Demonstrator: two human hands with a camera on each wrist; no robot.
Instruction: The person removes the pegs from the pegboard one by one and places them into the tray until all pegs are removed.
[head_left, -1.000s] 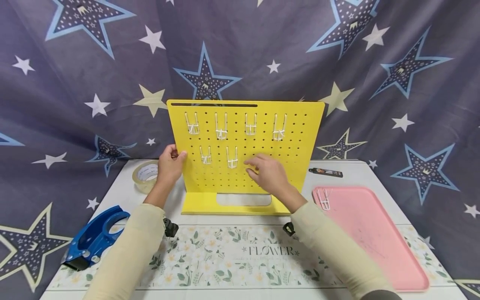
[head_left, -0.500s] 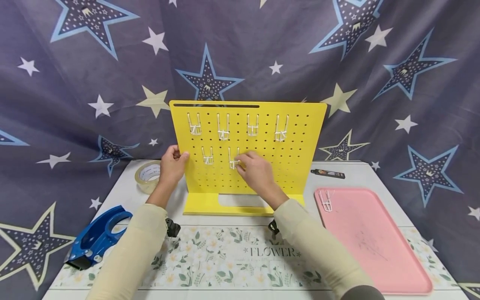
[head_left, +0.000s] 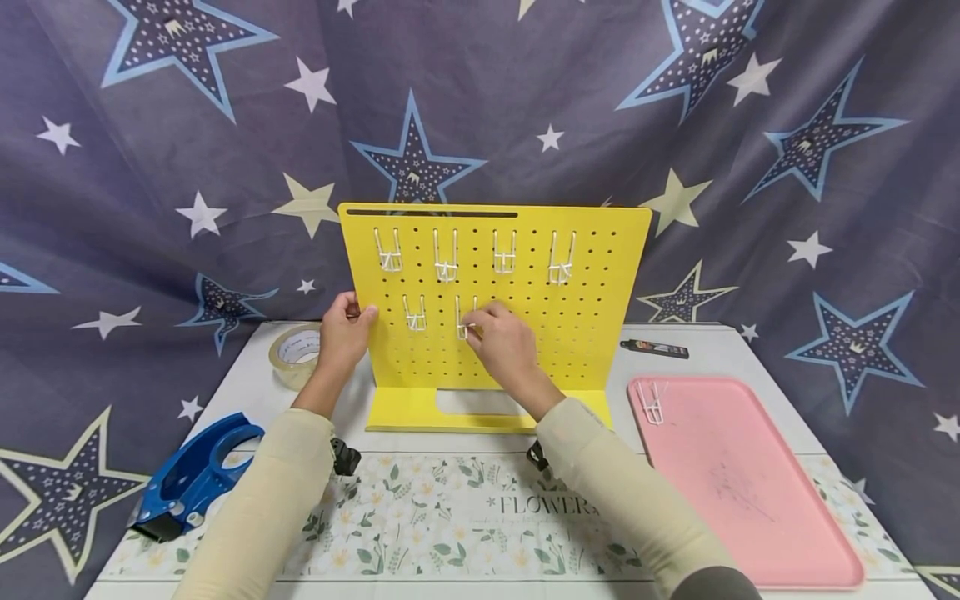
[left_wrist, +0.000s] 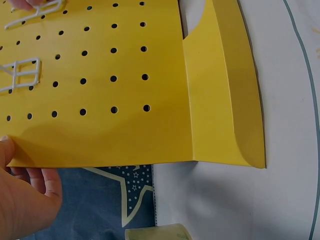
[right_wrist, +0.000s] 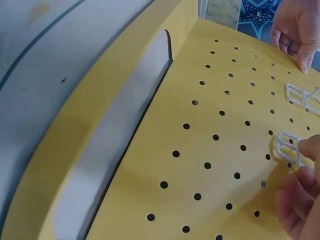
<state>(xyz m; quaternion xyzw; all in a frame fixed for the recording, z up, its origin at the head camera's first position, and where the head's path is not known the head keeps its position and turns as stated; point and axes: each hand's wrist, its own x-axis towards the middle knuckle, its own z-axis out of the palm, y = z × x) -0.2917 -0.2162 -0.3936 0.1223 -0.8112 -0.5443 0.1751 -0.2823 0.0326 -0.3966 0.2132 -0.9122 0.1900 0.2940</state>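
A yellow pegboard [head_left: 555,350] stands upright on its base, with several white wire hooks hung in an upper row and two in a lower row. My left hand [head_left: 347,337] grips the board's left edge; in the left wrist view its thumb lies on the front and its fingers go behind. My right hand [head_left: 506,346] pinches the right-hand hook [right_wrist: 279,142] of the lower row between thumb and fingers, partly covering it. The other lower hook [head_left: 416,322] hangs to its left, untouched.
A pink tray [head_left: 772,467] at the right holds white wire hooks [head_left: 651,403] in its far left corner. Behind it lies a black-wrapped item [head_left: 655,348]. A roll of clear tape [head_left: 294,354] and a blue tape dispenser [head_left: 198,475] stand at the left.
My right hand has moved left across the board from beside the lower right hook and has taken hold of it. My left hand keeps its grip on the board's edge.
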